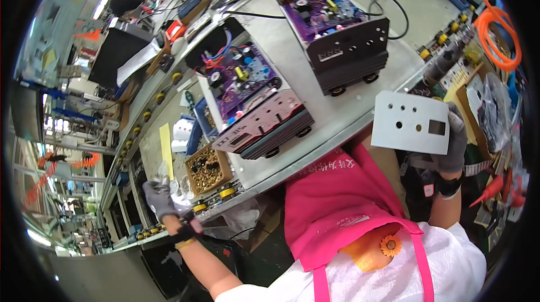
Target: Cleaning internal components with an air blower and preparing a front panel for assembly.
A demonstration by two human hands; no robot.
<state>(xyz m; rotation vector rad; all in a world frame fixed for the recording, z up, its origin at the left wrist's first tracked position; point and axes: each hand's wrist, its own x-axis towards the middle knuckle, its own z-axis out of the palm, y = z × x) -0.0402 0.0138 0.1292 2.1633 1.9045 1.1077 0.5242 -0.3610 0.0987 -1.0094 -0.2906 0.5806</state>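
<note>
My right hand (pixel 457 139), in a grey glove, grips a white flat panel (pixel 409 143) by its right edge. The panel has several round holes and one rectangular cutout. My left hand (pixel 160 199), also gloved, is at the bench's left front edge, fingers apart, with no held thing visible. Beside it are clear plastic pieces (pixel 181 189) and a cardboard box of small metal screws (pixel 207 171). Two open-topped units with purple circuit boards stand on the work plate: one with a white front (pixel 261 119), the other with a black front (pixel 349 57).
Blue bins (pixel 197 127) and a yellow strip (pixel 166 150) lie left of the units. A black cable (pixel 396 4) loops behind the black-fronted unit. An orange coiled hose (pixel 499 37) hangs at the right, above a box of plastic bags (pixel 492 105). A red-handled tool (pixel 488 189) is below.
</note>
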